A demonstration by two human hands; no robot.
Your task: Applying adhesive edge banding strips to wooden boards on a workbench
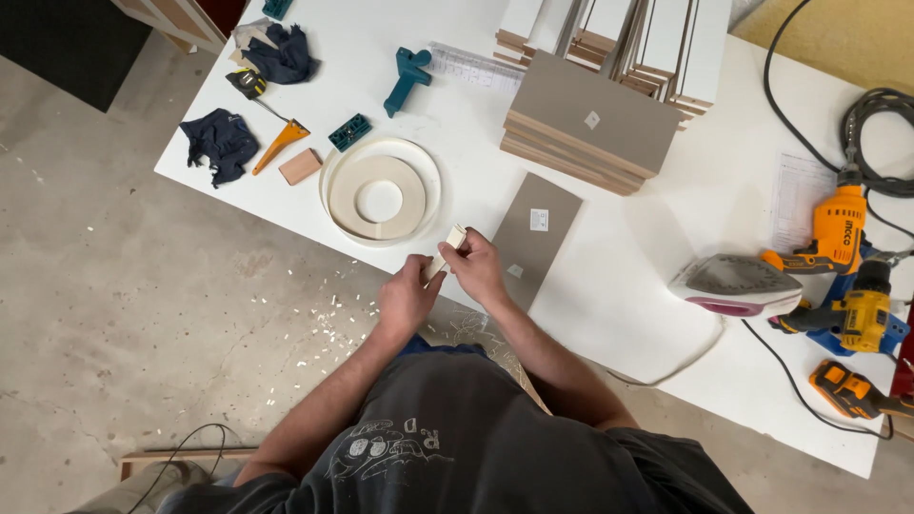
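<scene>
My hands at the bench edge

Left hand (407, 300) and right hand (476, 269) both pinch a pale strip (447, 249); flat grey panel (535, 234) and coiled tape roll (379, 195) lie beside.

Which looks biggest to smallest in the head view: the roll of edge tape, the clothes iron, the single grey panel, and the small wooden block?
1. Roll of edge tape and single grey panel: alike in spread, so unranked.
2. Clothes iron.
3. Small wooden block, clearly smallest.
</scene>
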